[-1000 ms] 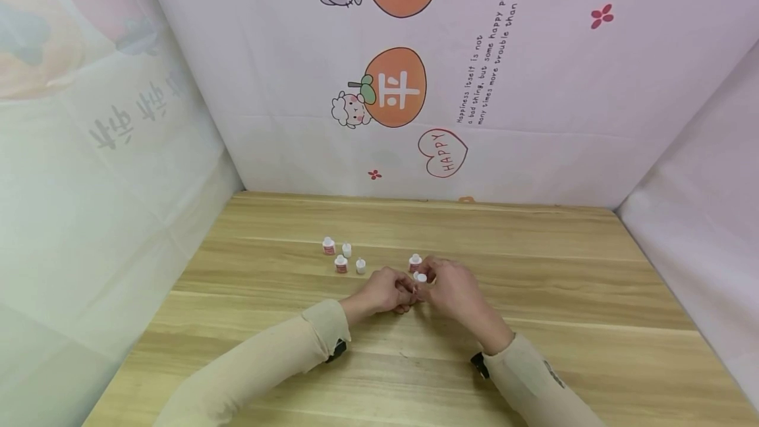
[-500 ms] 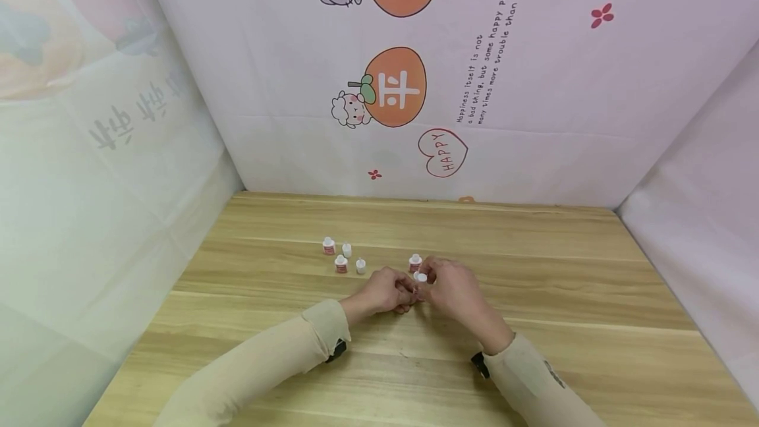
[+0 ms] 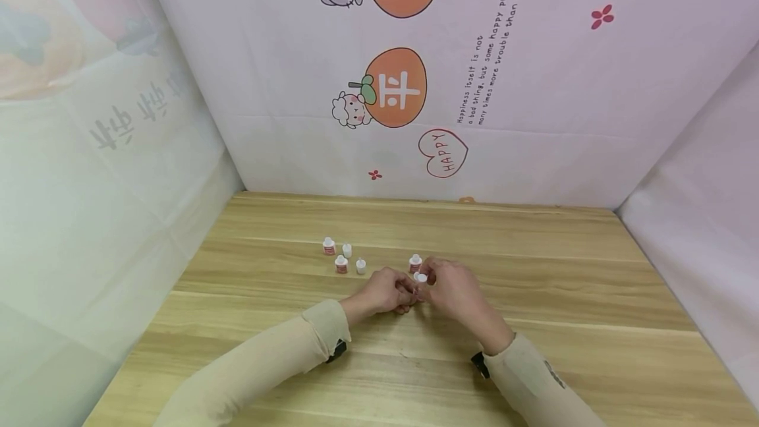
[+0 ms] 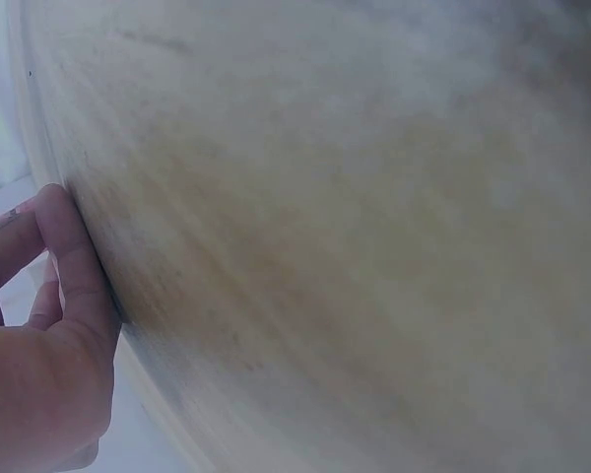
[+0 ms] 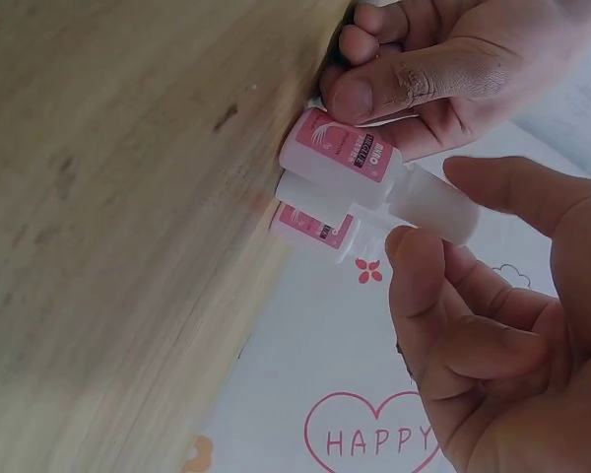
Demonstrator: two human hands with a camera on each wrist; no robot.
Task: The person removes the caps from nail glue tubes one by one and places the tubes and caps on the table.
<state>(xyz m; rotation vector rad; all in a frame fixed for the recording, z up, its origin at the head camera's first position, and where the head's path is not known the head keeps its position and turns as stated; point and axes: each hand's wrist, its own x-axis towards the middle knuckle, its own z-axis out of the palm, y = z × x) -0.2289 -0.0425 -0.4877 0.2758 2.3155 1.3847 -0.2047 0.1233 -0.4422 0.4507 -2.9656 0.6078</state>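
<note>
My left hand (image 3: pixel 385 290) grips a small white bottle with a pink label (image 5: pixel 343 150), which stands on the wooden table in the right wrist view. The thumb and finger of my right hand (image 3: pixel 453 287) pinch the white cap (image 5: pixel 435 205) at that bottle's neck. Just behind stand a white cap (image 5: pixel 313 191) and a second pink-labelled bottle (image 3: pixel 415 264), both partly hidden in the right wrist view. In the left wrist view the curled fingers of my left hand (image 4: pixel 64 286) rest against the table; the bottle is out of sight there.
Left of my hands on the table (image 3: pixel 534 361) stand two more bottles, one farther back (image 3: pixel 329 246) and one nearer (image 3: pixel 340 264). Beside them are two white caps, a rear cap (image 3: pixel 346 250) and a front cap (image 3: pixel 361 267). A printed white cloth (image 3: pixel 534 163) walls the back.
</note>
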